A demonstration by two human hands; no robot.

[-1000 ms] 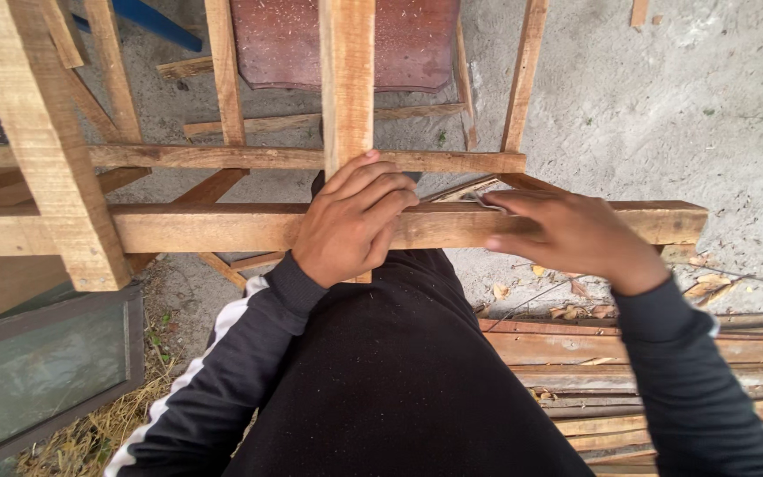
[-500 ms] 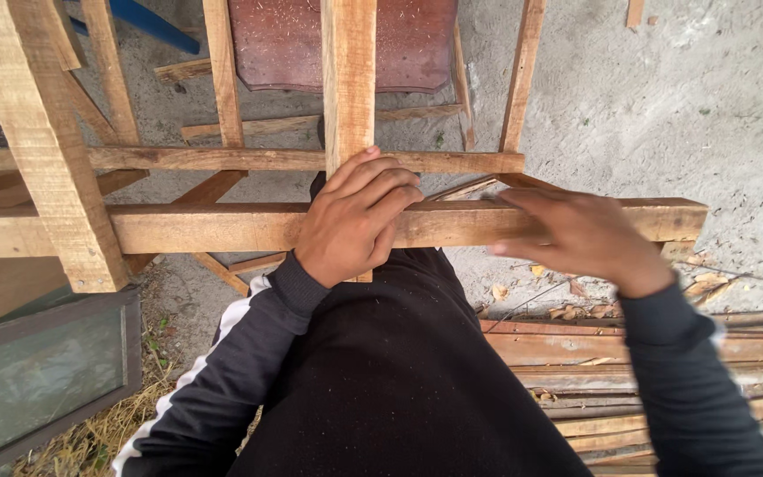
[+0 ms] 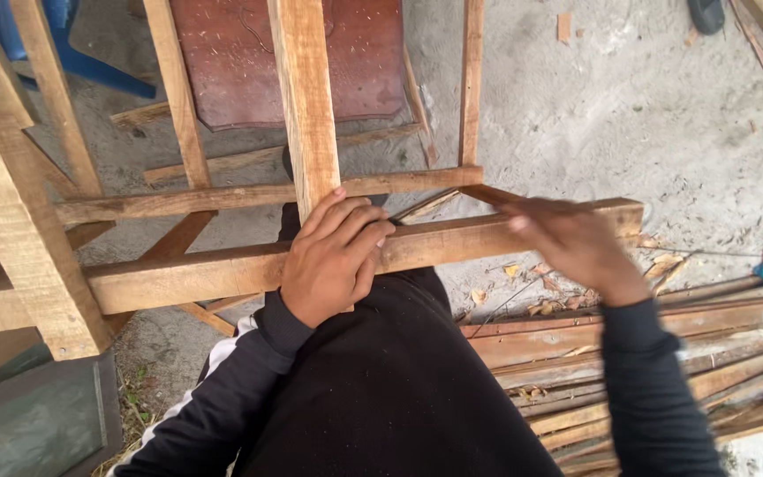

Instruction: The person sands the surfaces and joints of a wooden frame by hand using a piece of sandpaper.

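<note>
You stand over a rough wooden frame [image 3: 37,221] of raw timber, set on a dusty concrete floor [image 3: 629,115]. Its front crossbar [image 3: 222,269] runs left to right across your view, its long axis rising slightly toward the right, where it ends in a free cut end. An upright plank [image 3: 304,97] runs away from you and meets the crossbar near its middle.

Your left hand [image 3: 333,256] lies flat over that joint, fingers curled down over the top of the crossbar and pressed together, clamping the wood. Your right hand [image 3: 576,243] sits further along the same bar, close to its free right end; it is blurred, fingers drawn together as if pinching something thin against the bar's top face. What it pinches you cannot tell. A thin dark rod [image 3: 421,205] shows between your two hands, lying along the bar.

So the bar's free length lies rightward of your left hand, and your right hand is nearer its end.
</note>
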